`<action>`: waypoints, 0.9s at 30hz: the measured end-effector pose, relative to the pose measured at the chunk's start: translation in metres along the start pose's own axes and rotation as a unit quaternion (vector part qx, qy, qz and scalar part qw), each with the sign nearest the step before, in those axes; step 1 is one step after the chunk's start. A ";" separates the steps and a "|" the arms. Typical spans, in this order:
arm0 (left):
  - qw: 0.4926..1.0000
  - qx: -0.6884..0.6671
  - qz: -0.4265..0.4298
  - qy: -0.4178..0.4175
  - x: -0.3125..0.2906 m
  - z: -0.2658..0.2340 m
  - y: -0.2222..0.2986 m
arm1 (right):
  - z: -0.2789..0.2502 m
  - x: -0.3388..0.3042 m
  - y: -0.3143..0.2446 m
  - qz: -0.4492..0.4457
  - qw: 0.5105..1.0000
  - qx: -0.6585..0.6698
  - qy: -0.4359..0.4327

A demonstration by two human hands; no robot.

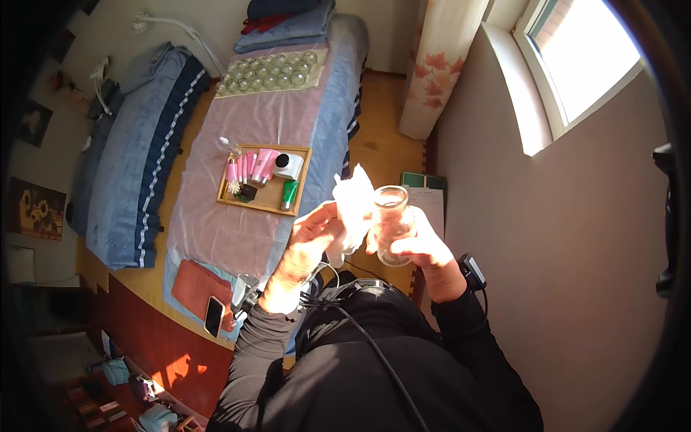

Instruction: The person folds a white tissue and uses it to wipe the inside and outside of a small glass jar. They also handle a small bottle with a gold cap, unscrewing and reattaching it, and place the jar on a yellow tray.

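My right hand (426, 252) is wrapped round a clear glass jar (392, 225), its round mouth facing up toward the camera. Close beside it, a crumpled white tissue or thin cloth (353, 205), very bright in the sunlight, is gripped by my left hand (313, 241). The tissue's edge meets or nearly meets the jar's side; glare hides whether they touch. Both hands are in front of my body, to the right of the bed.
On the bed (198, 201), a wooden tray (263, 201) carries pink tubes, a white jar and a green tube. Several glass cups (270, 72) stand behind it. A phone (214, 315) lies near a brown cloth (188, 284). Wall and window (583, 57) are right; cables hang at my waist.
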State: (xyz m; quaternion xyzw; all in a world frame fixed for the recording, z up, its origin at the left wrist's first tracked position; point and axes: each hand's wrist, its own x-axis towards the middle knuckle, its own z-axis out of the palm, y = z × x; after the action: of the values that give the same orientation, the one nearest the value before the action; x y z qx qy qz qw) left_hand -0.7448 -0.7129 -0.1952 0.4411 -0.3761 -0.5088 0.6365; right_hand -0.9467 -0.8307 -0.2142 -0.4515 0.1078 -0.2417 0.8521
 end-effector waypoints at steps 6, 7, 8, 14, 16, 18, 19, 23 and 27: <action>0.936 0.214 0.069 0.270 -0.015 0.024 -0.010 | 0.004 -0.024 0.003 -0.016 0.998 -0.037 0.049; 0.935 0.215 0.065 0.275 -0.016 0.023 -0.008 | 0.004 -0.027 0.005 -0.025 0.997 -0.033 0.063; 0.934 0.213 0.081 0.274 -0.016 0.022 -0.005 | 0.001 -0.030 0.004 -0.024 0.997 -0.042 0.061; 0.952 0.204 0.012 0.228 -0.020 0.010 0.010 | -0.011 -0.033 0.007 0.013 0.999 0.019 0.025; 0.984 0.116 0.053 0.121 -0.020 0.008 0.009 | -0.009 -0.024 0.007 0.028 0.996 0.073 -0.032; 0.992 0.101 0.050 0.063 -0.018 0.005 0.009 | -0.003 -0.012 0.005 0.026 0.994 0.099 -0.043; 0.993 0.094 0.053 0.052 -0.017 0.002 0.010 | 0.001 -0.006 0.003 0.023 0.992 0.116 -0.051; 0.989 0.136 0.046 0.028 -0.016 -0.013 0.021 | 0.015 0.010 -0.006 -0.024 0.999 -0.020 0.030; 0.983 0.181 0.007 0.020 -0.008 -0.032 0.031 | 0.019 0.016 -0.009 -0.049 0.997 -0.040 0.033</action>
State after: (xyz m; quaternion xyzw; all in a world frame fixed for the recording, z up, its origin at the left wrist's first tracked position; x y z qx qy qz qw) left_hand -0.7072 -0.6964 -0.1767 0.5561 -0.4522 -0.4188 0.5576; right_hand -0.9280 -0.8295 -0.1956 -0.4814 0.1230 -0.2939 0.8165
